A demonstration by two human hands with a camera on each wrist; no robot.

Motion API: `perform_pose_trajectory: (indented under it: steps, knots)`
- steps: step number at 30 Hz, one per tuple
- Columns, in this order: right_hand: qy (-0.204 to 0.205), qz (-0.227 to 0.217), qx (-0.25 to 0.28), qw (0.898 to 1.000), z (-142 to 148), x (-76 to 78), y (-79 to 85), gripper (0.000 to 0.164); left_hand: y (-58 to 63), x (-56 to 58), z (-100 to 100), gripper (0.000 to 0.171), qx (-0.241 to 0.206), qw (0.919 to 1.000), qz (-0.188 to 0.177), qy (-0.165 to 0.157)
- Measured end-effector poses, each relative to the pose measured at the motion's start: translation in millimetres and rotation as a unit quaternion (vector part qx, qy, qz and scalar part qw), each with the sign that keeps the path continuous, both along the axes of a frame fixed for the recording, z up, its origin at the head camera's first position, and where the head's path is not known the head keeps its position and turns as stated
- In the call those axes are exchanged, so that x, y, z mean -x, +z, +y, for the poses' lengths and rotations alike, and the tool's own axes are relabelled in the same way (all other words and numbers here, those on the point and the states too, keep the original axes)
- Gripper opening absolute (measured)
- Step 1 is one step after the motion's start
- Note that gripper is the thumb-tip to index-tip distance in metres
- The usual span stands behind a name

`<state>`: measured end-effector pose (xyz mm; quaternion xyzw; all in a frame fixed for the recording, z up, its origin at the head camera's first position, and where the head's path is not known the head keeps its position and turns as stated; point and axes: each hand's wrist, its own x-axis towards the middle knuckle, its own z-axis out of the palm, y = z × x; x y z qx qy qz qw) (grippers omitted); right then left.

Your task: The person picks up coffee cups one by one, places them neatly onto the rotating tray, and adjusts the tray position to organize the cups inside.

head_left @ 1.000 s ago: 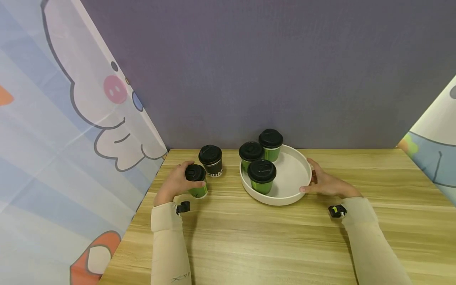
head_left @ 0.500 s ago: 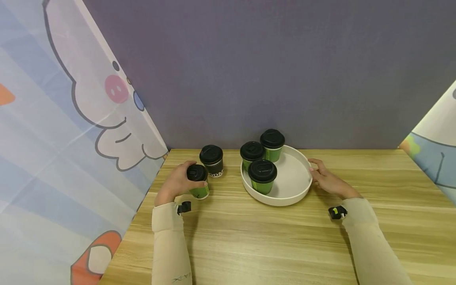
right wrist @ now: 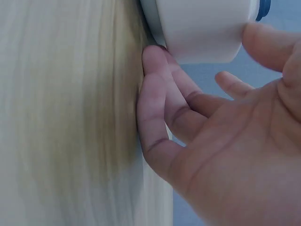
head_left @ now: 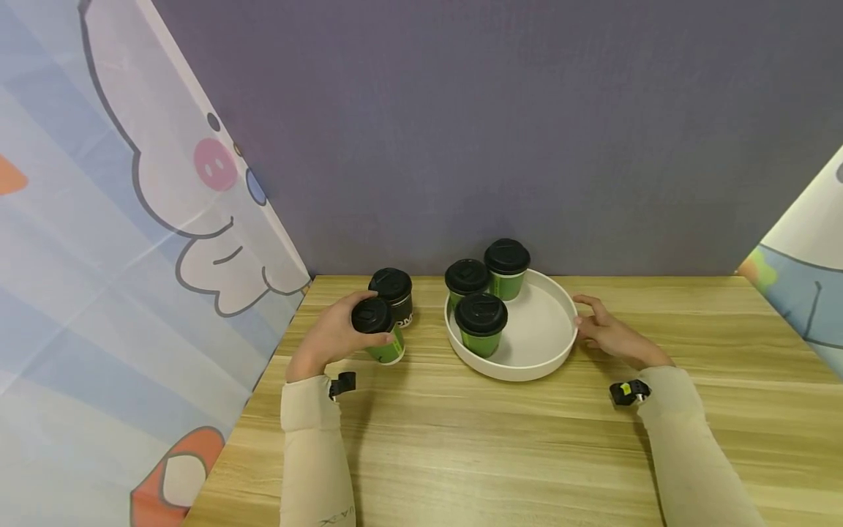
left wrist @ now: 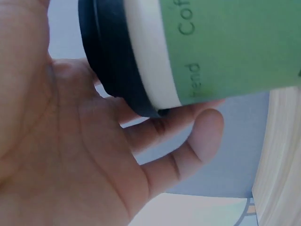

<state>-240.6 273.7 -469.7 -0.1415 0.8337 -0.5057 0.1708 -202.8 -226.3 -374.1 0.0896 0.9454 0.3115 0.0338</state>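
My left hand (head_left: 334, 335) grips a green paper cup (head_left: 387, 348) from the left, thumb in front and fingers behind. The cup's black lid (left wrist: 110, 52) faces the palm in the left wrist view, and the cup leans in the head view. A dark paper cup (head_left: 403, 313) with a black lid stands right behind it, partly covered. At the right side of a round white tray (head_left: 546, 322), my right hand (head_left: 612, 338) has its thumb at the rim and bent fingers at the base, as the right wrist view shows.
Inside the tray's left half stand several lidded green cups, at the front (head_left: 481, 340), left (head_left: 457, 300) and back (head_left: 507, 285). A grey wall (head_left: 487, 146) rises behind the wooden table (head_left: 474, 454). A printed curtain (head_left: 132, 293) borders the left side.
The green cup in my left hand has moved right and slightly up, and now tilts. My right thumb has shifted back along the tray's rim from its front side, and the fingers have drawn together.
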Motion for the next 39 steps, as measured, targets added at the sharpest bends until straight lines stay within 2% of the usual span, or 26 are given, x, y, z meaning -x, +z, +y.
perform_pose_trajectory:
  steps: [10,21,26,39]
  knots:
    - [0.016,-0.031,0.006,0.999,5.7,-0.1,-0.7,0.078,6.4,-2.7,21.4,0.098,-0.013,0.9992,0.028,-0.025]
    - [0.021,-0.008,-0.019,1.0,8.8,2.0,-6.3,0.082,12.7,-6.0,41.2,0.094,-0.021,0.997,0.055,-0.049]
    - [0.032,-0.002,-0.025,0.999,8.0,2.2,-6.4,0.086,15.9,-8.5,48.6,0.096,-0.016,0.9968,0.061,-0.049]
    - [0.04,-0.019,-0.021,0.999,3.9,0.5,-4.5,0.096,17.3,-12.8,66.9,0.1,-0.004,0.9968,0.064,-0.048]
